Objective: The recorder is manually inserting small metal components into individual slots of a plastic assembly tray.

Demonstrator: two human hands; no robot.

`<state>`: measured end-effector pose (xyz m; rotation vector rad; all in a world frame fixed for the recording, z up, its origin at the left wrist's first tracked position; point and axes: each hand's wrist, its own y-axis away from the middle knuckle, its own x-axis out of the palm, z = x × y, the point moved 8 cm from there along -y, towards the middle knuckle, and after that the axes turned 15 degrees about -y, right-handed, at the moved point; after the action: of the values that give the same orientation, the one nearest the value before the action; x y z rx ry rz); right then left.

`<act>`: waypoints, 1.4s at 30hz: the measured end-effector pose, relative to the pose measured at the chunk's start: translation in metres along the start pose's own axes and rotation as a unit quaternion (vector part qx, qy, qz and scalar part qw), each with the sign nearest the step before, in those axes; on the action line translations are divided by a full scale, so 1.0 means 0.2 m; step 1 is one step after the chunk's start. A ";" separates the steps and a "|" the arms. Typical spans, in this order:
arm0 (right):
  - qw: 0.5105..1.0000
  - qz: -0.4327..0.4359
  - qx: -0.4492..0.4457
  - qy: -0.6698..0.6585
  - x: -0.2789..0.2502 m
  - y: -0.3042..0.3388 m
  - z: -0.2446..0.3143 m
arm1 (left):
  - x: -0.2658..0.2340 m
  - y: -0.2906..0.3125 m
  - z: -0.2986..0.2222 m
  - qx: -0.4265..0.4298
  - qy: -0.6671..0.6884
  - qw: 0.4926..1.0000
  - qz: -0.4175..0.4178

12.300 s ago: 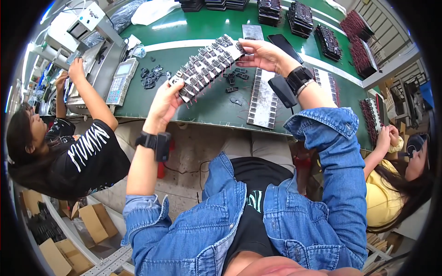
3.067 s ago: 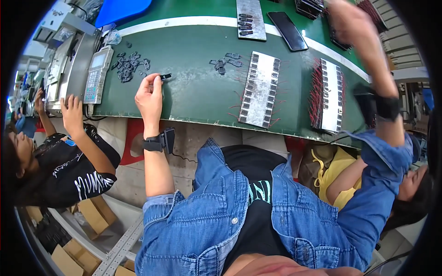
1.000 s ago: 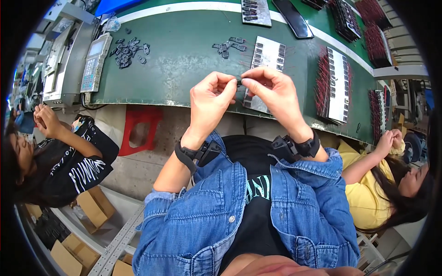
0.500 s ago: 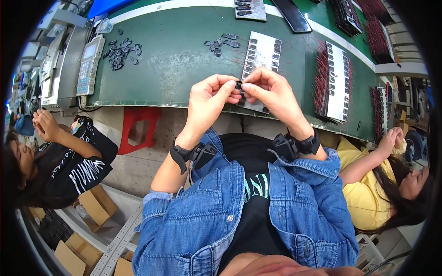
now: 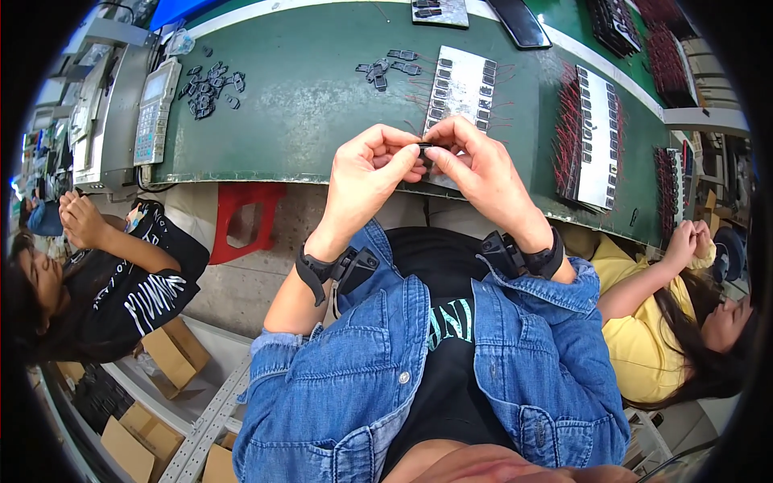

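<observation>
From my remote post I view a blue denim jacket (image 5: pixel 342 366) with a pale button (image 5: pixel 404 377) and rolled sleeves (image 5: pixel 551 295), worn open over a black T-shirt (image 5: pixel 415 402) bearing mint-green lettering (image 5: pixel 452 324). Paired black wrist straps (image 5: pixel 311 272) carry boxy black modules (image 5: pixel 355 270).

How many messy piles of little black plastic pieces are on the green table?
2: a bigger pile right of the grey rectangular keypad device, a smaller pile beyond the left hand. Others may be hidden.

On our green bench (image 5: pixel 282 129) we had a keypad device (image 5: pixel 156 113) at left, a pile of black parts (image 5: pixel 206 91) beside it, a smaller cluster (image 5: pixel 377 75) midway, a component-edged white plate (image 5: pixel 462 87) rightward, and a phone (image 5: pixel 519 22) far.
</observation>
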<state>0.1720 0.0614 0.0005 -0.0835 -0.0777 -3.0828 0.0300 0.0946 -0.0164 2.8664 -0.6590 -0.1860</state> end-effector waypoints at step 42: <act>0.977 -0.042 -0.151 0.146 -0.03 0.09 0.20 | 0.05 0.05 -0.18 0.128 -0.230 0.964 -0.048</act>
<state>0.1815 0.0467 0.0416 0.3694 0.4112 -3.1228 0.0409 0.0869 0.0210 3.1280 -0.6595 -0.8613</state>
